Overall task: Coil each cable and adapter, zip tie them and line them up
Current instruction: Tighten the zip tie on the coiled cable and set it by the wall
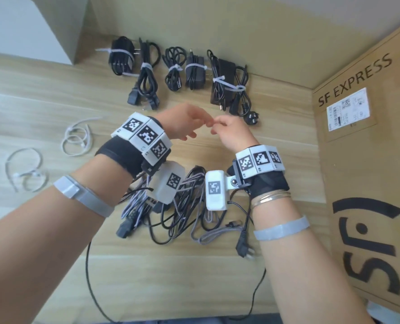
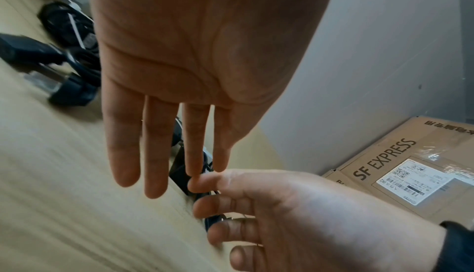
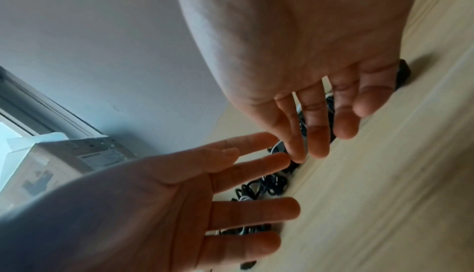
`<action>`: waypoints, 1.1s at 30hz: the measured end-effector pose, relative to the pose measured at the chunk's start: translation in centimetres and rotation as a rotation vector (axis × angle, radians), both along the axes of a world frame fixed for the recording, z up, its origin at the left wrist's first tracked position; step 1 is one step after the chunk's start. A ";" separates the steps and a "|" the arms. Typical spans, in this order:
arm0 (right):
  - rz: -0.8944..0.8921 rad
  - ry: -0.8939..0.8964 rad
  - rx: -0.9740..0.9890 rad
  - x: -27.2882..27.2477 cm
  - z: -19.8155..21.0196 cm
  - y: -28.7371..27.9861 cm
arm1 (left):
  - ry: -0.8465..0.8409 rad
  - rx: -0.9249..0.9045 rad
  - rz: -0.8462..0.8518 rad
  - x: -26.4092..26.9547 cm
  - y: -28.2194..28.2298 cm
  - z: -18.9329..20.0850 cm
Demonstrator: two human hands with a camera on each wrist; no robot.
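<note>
Far row: five tied bundles (image 1: 178, 71) — coiled, zip-tied, lined up. Near pile: loose cables (image 1: 182, 206), untied. Spare zip ties (image 1: 77, 136) lie left. Left hand (image 1: 185, 123), right hand (image 1: 229, 134) — fingers relaxed, fingertips meeting, holding nothing.

An office or storeroom corner, seemingly: a wood-grain desk (image 1: 54, 94) against plain walls, with an SF Express shipping carton (image 1: 362, 160) standing beside it.

Head view looks down; wrist views close, sharing hands (image 1: 208, 127).
</note>
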State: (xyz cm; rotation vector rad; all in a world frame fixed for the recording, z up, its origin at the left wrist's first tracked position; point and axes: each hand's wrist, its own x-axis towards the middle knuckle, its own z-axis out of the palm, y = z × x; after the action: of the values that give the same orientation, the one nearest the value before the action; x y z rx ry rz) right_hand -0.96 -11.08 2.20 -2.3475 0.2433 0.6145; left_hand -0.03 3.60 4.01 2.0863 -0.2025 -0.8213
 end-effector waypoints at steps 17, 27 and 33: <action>0.185 0.322 -0.308 -5.9 -3.6 2.5 | 0.215 0.261 -0.074 -4.8 4.8 -4.8; 0.104 0.364 -0.146 -5.1 -4.4 2.4 | 0.162 0.359 -0.127 -4.5 4.0 -6.1; 0.002 0.222 -0.060 -3.1 -4.8 1.3 | 0.114 0.202 0.111 -2.9 4.1 -6.7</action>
State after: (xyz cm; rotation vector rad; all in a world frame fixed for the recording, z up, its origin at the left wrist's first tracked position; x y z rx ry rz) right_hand -4.06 -9.76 -2.56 -2.3367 0.3634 0.8814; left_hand -2.93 7.66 -2.66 2.2074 0.0598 -0.9212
